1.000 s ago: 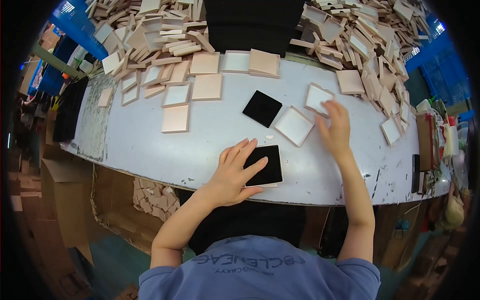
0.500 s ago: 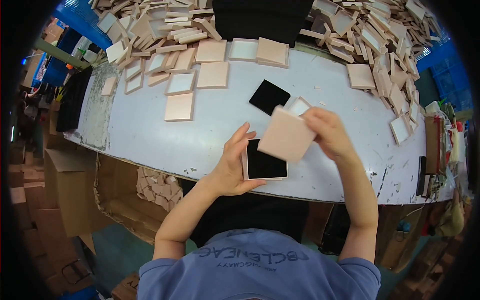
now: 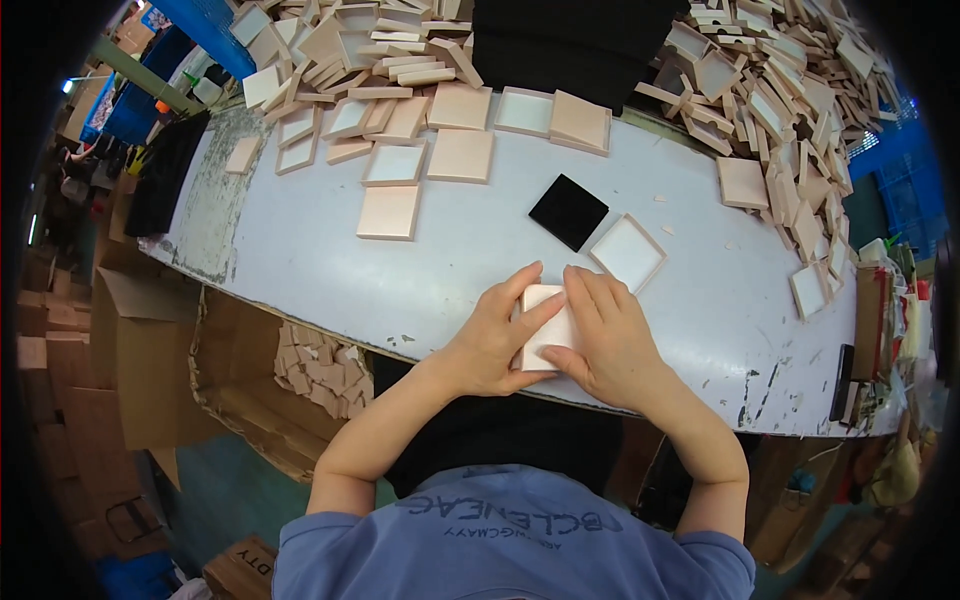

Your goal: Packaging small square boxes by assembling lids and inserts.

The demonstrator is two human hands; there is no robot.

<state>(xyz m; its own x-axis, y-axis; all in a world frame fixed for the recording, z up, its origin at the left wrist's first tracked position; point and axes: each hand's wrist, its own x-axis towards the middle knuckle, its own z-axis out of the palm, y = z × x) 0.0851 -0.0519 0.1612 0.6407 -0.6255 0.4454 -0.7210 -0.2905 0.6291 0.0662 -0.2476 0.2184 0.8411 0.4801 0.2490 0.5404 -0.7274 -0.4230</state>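
A small pale-pink square cardboard box [image 3: 538, 352] is between my two hands near the table's front edge, its lid on top. My left hand [image 3: 490, 335] wraps its left side, with fingers at the far edge and the thumb at the near edge. From the right, my right hand [image 3: 615, 335] lies over the lid and grips that side. Much of the box is hidden under my fingers. Just beyond it lie a black square pad [image 3: 569, 212] and an open box half [image 3: 630, 253] with a white inside.
Several pink box halves [image 3: 460, 155] lie on the white table [image 3: 300, 240] at the back left. High heaps of them [image 3: 790, 110] fill the back right and back left. Black cloth [image 3: 570, 50] hangs at the far middle. A carton [image 3: 245, 370] of pink pieces stands below the front edge.
The lid in my right hand has come down onto the box half with the black pad, covering it. My right hand has moved left and now grips the box alongside my left.
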